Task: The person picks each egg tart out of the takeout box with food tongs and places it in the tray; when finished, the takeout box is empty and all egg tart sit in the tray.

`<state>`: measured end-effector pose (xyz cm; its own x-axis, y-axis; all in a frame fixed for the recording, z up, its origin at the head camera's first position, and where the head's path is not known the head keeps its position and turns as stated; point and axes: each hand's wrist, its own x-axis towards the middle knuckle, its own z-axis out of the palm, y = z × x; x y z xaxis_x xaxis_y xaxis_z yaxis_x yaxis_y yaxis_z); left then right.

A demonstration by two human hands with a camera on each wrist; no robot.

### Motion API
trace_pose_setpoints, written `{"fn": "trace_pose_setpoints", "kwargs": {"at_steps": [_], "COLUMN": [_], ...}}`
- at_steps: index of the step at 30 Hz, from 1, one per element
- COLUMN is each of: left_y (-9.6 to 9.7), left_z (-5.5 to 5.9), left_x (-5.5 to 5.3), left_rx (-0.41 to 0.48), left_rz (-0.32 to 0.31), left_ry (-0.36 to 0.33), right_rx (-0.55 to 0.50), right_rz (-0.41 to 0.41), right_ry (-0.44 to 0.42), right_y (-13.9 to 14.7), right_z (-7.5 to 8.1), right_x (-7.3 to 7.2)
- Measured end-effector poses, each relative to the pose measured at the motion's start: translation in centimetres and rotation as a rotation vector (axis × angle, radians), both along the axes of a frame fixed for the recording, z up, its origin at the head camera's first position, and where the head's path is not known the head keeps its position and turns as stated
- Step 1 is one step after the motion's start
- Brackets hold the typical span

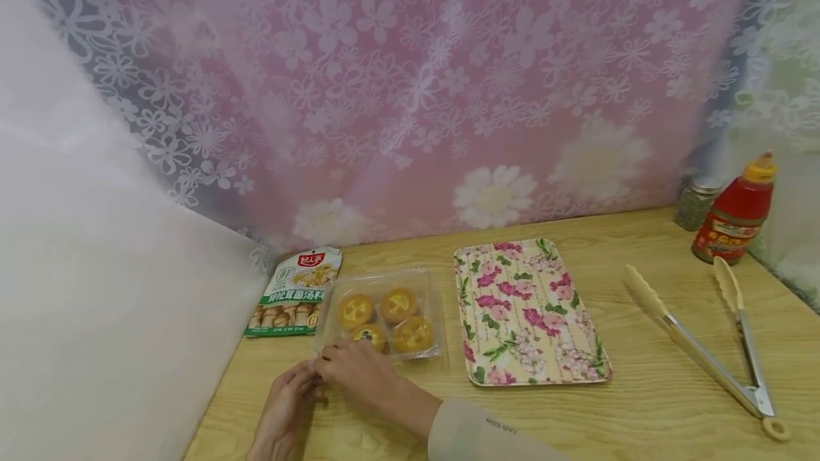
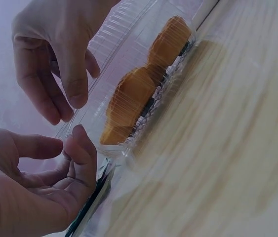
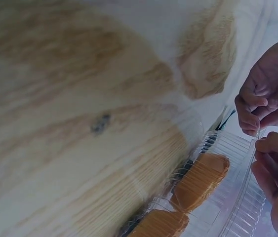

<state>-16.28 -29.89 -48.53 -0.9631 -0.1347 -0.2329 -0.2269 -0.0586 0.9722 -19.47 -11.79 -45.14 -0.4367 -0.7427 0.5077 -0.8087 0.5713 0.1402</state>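
A clear plastic clamshell box (image 1: 430, 304) with several small golden cakes (image 1: 398, 304) lies on the wooden table, its lid down over them. At its near left corner my two hands meet. With bent fingers and thumb my left hand (image 1: 285, 404) pinches the corner of the rim. Beside it, my right hand (image 1: 365, 375) reaches over the front edge and grips the rim close to that corner, as the right wrist view shows at the lid edge (image 3: 247, 170). Through the ribbed wall the cakes (image 2: 129, 101) show from the side in the left wrist view.
Behind the box to the left lies a green and white food packet (image 1: 295, 294). A floral tray (image 1: 528, 311) is right of the box. Farther right are open tongs (image 1: 711, 368), a red sauce bottle (image 1: 737, 215) and a spice jar (image 1: 695, 205). Patterned curtain (image 1: 410, 91) hangs behind.
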Motion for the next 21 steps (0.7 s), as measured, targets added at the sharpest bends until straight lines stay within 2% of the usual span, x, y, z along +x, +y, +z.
{"fn": "trace_pose_setpoints", "kwargs": {"at_steps": [5, 9, 16, 21], "left_y": [0.05, 0.05, 0.24, 0.04], "left_z": [-0.07, -0.19, -0.48, -0.28], "left_x": [0.00, 0.05, 0.20, 0.14], "left_rx": [0.035, 0.050, 0.071, 0.072], "left_rz": [-0.020, -0.023, 0.053, 0.053], "left_ry": [0.047, 0.055, 0.007, 0.011], "right_rx": [0.000, -0.013, 0.009, -0.001], "right_rz": [0.001, 0.005, 0.027, 0.067], "right_ry": [0.017, 0.021, 0.046, 0.008], "right_y": [0.13, 0.12, 0.56, 0.95], "right_z": [0.11, -0.12, -0.40, -0.19], "right_x": [-0.04, -0.20, 0.14, 0.58]}}
